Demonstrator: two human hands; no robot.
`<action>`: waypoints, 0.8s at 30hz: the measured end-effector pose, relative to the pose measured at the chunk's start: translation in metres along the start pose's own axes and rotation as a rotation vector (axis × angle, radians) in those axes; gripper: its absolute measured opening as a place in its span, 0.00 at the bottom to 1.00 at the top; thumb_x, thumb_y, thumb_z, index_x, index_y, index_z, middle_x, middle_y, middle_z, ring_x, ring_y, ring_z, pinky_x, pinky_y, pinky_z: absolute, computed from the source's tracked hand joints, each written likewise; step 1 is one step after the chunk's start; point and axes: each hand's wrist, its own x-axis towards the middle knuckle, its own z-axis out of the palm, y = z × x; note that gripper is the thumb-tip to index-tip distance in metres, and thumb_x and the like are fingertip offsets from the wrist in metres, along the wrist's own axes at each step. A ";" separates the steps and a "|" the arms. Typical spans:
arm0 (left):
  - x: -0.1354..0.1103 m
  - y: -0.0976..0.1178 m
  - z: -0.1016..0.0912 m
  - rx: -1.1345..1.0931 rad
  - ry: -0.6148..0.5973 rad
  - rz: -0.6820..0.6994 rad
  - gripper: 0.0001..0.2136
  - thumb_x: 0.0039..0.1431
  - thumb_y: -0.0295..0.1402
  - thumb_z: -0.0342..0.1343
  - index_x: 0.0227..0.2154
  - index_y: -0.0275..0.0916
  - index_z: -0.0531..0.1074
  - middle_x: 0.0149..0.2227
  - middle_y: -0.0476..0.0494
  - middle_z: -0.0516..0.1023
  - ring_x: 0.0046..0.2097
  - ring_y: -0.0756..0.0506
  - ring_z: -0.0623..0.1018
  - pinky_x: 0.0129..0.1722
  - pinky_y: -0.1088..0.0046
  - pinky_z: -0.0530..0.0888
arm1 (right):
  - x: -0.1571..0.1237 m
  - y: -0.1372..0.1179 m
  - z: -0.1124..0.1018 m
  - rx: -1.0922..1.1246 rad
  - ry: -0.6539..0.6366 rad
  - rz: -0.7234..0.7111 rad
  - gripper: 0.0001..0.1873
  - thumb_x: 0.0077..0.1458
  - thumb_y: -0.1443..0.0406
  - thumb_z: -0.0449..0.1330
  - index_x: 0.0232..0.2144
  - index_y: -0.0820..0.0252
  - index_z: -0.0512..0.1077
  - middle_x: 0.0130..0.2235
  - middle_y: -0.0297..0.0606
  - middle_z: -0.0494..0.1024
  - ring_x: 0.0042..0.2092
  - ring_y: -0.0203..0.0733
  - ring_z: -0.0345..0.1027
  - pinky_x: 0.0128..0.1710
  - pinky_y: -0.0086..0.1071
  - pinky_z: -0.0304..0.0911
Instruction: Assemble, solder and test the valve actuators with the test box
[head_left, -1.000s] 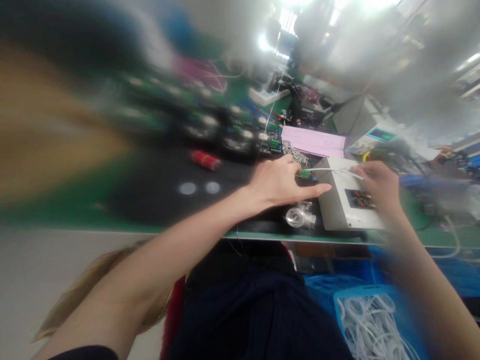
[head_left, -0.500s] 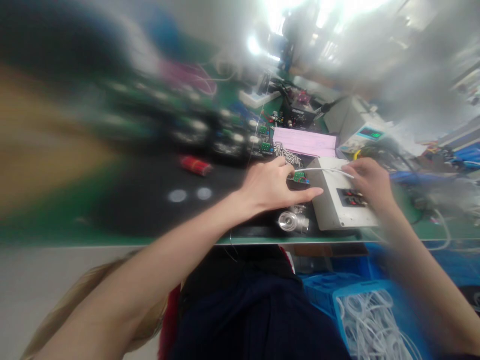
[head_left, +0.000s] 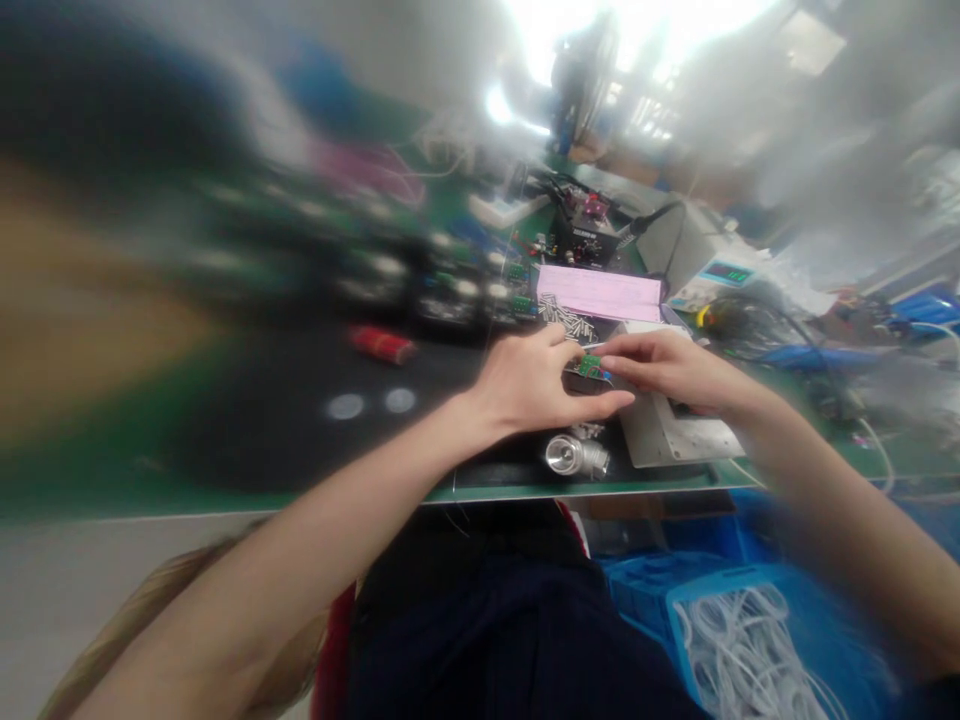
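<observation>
My left hand (head_left: 525,380) curls over a small circuit board (head_left: 591,366), its fingers on the far side and its thumb stretched along the near side. The board's green end shows between them; the rest is hidden under the hand. From the right, my right hand (head_left: 675,370) reaches in with thumb and fingers pinched at that end. Only a short bit of white cable (head_left: 592,348) shows by its fingertips. Just behind the hands lies a pile of small metal pins (head_left: 562,318). Beneath my right hand stands a pale metal box (head_left: 652,435).
A clear round fitting (head_left: 576,456) lies near the front edge. Several blurred boards (head_left: 450,290) line the back left, with a red roll (head_left: 382,344) before them. Behind are a pink sheet (head_left: 600,292) and an instrument with a display (head_left: 727,272). Below, a blue crate (head_left: 679,600) holds white cables.
My right hand has moved left from above the metal box to the board's green end, shortening the visible white cable. My left hand has kept nearly the same pose.
</observation>
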 end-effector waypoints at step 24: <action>0.000 0.002 -0.001 -0.047 0.032 -0.051 0.38 0.55 0.73 0.53 0.39 0.39 0.84 0.39 0.41 0.80 0.37 0.40 0.81 0.37 0.60 0.73 | 0.001 0.007 0.019 0.381 0.071 0.275 0.26 0.48 0.44 0.77 0.42 0.53 0.83 0.35 0.38 0.81 0.38 0.45 0.74 0.38 0.38 0.72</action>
